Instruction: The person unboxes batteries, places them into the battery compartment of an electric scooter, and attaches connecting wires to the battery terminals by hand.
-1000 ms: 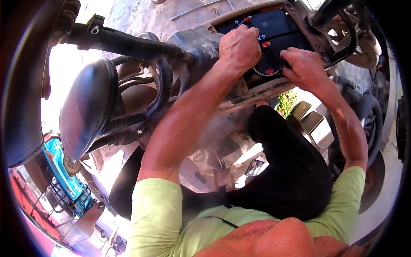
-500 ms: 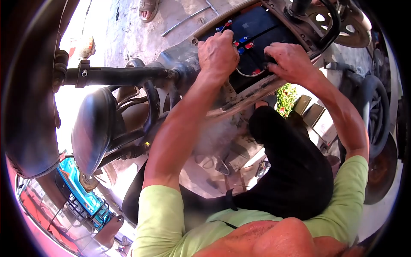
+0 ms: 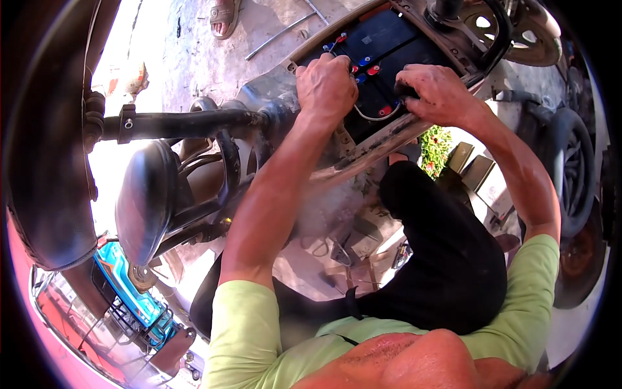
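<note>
Black batteries [image 3: 372, 39] with red and blue terminals sit side by side in an open compartment [image 3: 311, 53] of a vehicle frame. My left hand [image 3: 326, 87] is closed over the compartment's left side, close to the terminals; its fingertips are hidden, so what they pinch does not show. Farther right, my right hand [image 3: 435, 94] is closed with thumb and fingers curled together over the battery nearest me. Something dark is at its fingertips, too unclear to name. A thin pale wire [image 3: 372, 118] curves between the hands to a red terminal [image 3: 383, 111].
A black handlebar-like tube [image 3: 188, 122] and a rounded lamp-like housing [image 3: 144, 202] stand at left. Wheels [image 3: 570, 175] are at right. A metal rod [image 3: 278, 37] lies on the ground near another person's sandalled foot [image 3: 223, 16]. A blue vehicle part [image 3: 133, 292] is lower left.
The view has shifted slightly. My left hand has drawn back a little toward me, showing more of the terminals and a red wire. My right hand stays in nearly the same place, fingers curled.
</note>
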`<state>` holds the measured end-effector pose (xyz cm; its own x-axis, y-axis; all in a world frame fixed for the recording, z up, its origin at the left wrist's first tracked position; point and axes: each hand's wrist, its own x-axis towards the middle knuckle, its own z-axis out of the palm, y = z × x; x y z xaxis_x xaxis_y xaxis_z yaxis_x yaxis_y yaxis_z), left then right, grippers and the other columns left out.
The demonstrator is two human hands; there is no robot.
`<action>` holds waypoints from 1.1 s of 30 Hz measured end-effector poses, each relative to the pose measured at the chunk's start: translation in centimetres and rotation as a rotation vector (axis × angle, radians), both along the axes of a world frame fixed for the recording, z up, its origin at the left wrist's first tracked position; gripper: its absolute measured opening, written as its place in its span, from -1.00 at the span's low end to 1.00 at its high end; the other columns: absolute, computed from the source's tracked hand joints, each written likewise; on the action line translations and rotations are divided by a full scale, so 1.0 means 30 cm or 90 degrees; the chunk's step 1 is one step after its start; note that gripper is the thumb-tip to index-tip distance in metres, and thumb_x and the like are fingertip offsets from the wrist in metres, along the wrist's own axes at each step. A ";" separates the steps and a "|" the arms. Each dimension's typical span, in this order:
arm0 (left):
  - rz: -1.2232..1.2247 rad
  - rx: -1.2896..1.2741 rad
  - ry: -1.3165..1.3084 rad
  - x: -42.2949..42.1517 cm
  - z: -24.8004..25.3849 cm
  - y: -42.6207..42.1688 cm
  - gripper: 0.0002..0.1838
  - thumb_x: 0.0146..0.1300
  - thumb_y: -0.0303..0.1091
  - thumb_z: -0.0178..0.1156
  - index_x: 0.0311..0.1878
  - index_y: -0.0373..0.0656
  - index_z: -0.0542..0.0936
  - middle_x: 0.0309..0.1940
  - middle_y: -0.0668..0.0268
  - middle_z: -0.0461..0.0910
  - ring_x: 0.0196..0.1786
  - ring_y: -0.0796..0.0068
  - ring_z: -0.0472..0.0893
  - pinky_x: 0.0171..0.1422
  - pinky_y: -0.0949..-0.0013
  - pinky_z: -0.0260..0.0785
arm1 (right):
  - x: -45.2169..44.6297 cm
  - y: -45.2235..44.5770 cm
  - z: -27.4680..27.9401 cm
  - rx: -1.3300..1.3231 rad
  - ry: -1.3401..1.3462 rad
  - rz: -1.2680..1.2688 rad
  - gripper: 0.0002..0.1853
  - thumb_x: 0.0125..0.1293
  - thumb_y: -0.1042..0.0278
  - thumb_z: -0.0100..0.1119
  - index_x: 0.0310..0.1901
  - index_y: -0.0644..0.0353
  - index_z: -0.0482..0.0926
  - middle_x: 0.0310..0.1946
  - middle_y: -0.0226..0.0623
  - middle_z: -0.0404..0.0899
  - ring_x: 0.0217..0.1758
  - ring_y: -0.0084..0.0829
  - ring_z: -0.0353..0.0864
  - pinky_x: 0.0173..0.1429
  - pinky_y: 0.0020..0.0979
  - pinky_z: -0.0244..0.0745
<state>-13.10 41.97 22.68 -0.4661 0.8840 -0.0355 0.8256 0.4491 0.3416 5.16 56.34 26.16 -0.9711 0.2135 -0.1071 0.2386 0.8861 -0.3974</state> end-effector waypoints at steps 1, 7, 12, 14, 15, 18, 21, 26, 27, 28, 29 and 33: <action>-0.001 0.004 0.002 0.000 -0.001 -0.001 -0.76 0.17 -0.33 0.25 -0.12 -0.10 0.76 -0.10 0.08 0.70 0.05 0.03 0.67 0.18 0.00 0.40 | 0.001 0.007 -0.008 0.010 0.005 0.007 -0.75 0.16 0.31 0.29 -0.15 0.21 0.58 -0.24 -0.16 0.61 -0.08 0.00 0.66 -0.03 -0.04 0.57; 0.003 0.024 0.009 0.000 -0.017 0.000 -0.78 0.16 -0.33 0.24 -0.16 -0.09 0.76 -0.11 0.09 0.70 0.04 0.03 0.67 0.17 0.00 0.39 | -0.006 0.001 0.001 0.041 -0.029 -0.004 -0.76 0.22 0.24 0.31 -0.17 0.19 0.59 -0.24 -0.15 0.62 -0.07 -0.02 0.67 0.00 -0.05 0.57; -0.002 0.016 0.008 0.000 -0.006 -0.002 -0.80 0.16 -0.34 0.23 -0.19 -0.08 0.76 -0.12 0.10 0.70 0.03 0.03 0.67 0.17 0.01 0.39 | -0.006 0.006 0.025 0.006 -0.027 0.000 -0.74 0.22 0.21 0.32 -0.16 0.18 0.61 -0.21 -0.14 0.65 -0.05 -0.03 0.68 0.06 -0.06 0.58; -0.001 0.013 0.006 0.000 -0.008 -0.001 -0.80 0.16 -0.34 0.23 -0.19 -0.08 0.76 -0.12 0.10 0.70 0.03 0.03 0.67 0.18 0.01 0.39 | -0.003 0.018 0.007 -0.022 0.011 0.016 -0.73 0.21 0.20 0.32 -0.16 0.18 0.61 -0.21 -0.13 0.65 -0.04 -0.03 0.68 0.06 -0.06 0.58; 0.000 0.012 0.006 0.000 -0.009 -0.001 -0.81 0.16 -0.34 0.23 -0.19 -0.08 0.76 -0.12 0.10 0.70 0.03 0.03 0.67 0.18 0.01 0.39 | -0.004 0.022 0.004 -0.026 -0.002 0.019 -0.73 0.21 0.21 0.32 -0.16 0.18 0.61 -0.21 -0.13 0.65 -0.04 -0.02 0.68 0.06 -0.06 0.58; 0.002 0.016 0.006 -0.002 -0.014 -0.001 -0.81 0.16 -0.35 0.23 -0.19 -0.08 0.76 -0.12 0.10 0.70 0.03 0.03 0.67 0.18 0.01 0.39 | -0.007 0.024 0.004 -0.016 -0.035 0.019 -0.75 0.20 0.25 0.30 -0.15 0.18 0.61 -0.22 -0.12 0.65 -0.04 -0.02 0.68 0.06 -0.06 0.58; -0.007 0.024 0.012 -0.008 -0.016 -0.002 -0.75 0.17 -0.24 0.29 -0.14 -0.12 0.74 -0.12 0.04 0.71 0.02 -0.06 0.68 0.13 -0.06 0.44 | -0.010 0.017 0.007 0.020 -0.040 0.005 -0.76 0.17 0.30 0.29 -0.15 0.20 0.59 -0.24 -0.11 0.64 -0.06 0.00 0.67 0.02 -0.07 0.57; -0.012 0.041 0.025 -0.010 -0.022 0.001 -0.77 0.18 -0.24 0.29 -0.16 -0.12 0.74 -0.14 0.05 0.71 0.01 -0.05 0.69 0.11 -0.08 0.44 | 0.007 0.032 -0.022 -0.047 0.064 0.038 -0.73 0.14 0.34 0.32 -0.15 0.24 0.56 -0.25 -0.11 0.61 -0.10 0.02 0.65 -0.05 -0.10 0.54; -0.011 0.042 0.024 -0.007 -0.023 -0.006 -0.77 0.19 -0.23 0.28 -0.16 -0.13 0.74 -0.14 0.05 0.71 0.01 -0.04 0.69 0.11 -0.09 0.44 | 0.006 0.032 -0.005 -0.077 0.023 0.032 -0.75 0.18 0.28 0.31 -0.17 0.21 0.58 -0.23 -0.10 0.64 -0.05 -0.01 0.67 0.03 -0.07 0.56; -0.019 0.026 0.026 -0.010 -0.025 -0.007 -0.76 0.19 -0.21 0.28 -0.17 -0.13 0.74 -0.16 0.06 0.71 -0.01 -0.04 0.69 0.11 -0.09 0.44 | 0.017 0.018 -0.017 -0.065 0.025 0.023 -0.75 0.18 0.30 0.31 -0.16 0.22 0.58 -0.23 -0.10 0.64 -0.06 0.00 0.67 0.03 -0.07 0.56; -0.022 0.055 0.039 -0.012 -0.037 -0.014 -0.76 0.19 -0.22 0.27 -0.17 -0.14 0.74 -0.16 0.06 0.72 -0.03 -0.05 0.70 0.11 -0.09 0.45 | 0.009 0.025 -0.024 -0.038 0.040 0.012 -0.76 0.18 0.31 0.31 -0.16 0.23 0.58 -0.23 -0.10 0.65 -0.06 0.00 0.66 0.03 -0.07 0.56; -0.020 0.058 0.043 -0.009 -0.044 -0.001 -0.75 0.17 -0.24 0.26 -0.14 -0.11 0.75 -0.16 0.07 0.72 -0.05 -0.07 0.70 0.11 -0.08 0.45 | 0.005 0.027 -0.035 0.022 0.061 0.029 -0.75 0.19 0.32 0.32 -0.13 0.21 0.60 -0.23 -0.11 0.65 -0.06 0.01 0.66 0.04 -0.09 0.56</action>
